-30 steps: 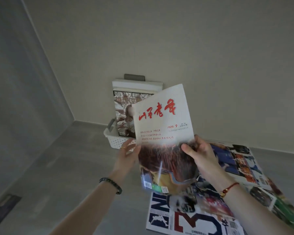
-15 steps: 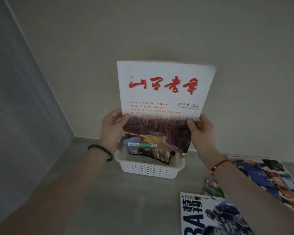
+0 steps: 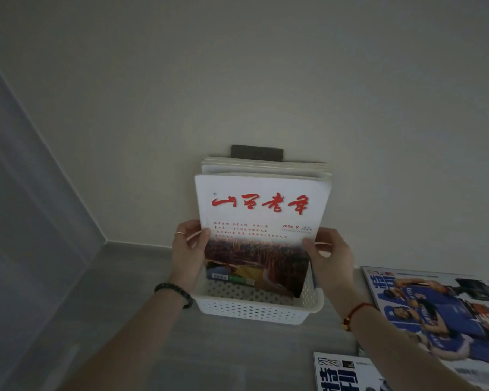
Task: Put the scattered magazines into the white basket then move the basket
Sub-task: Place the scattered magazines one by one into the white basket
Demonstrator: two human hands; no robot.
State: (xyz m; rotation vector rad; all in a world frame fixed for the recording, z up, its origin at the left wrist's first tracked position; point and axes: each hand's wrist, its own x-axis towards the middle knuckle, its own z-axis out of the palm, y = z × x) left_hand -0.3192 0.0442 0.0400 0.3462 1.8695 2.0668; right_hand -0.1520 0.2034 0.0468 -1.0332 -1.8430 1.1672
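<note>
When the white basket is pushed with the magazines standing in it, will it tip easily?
Likely top-heavy: the magazines rise far above the low basket rim. They seem to lean toward the wall, so pulled away they may flop. Perforated plastic looks light; it should slide.

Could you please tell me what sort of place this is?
Probably a bare corner of a room indoors, seen at floor level: a plain pale wall meets a grey floor, the white basket stands by that wall, and loose magazines lie flat nearby.
</note>
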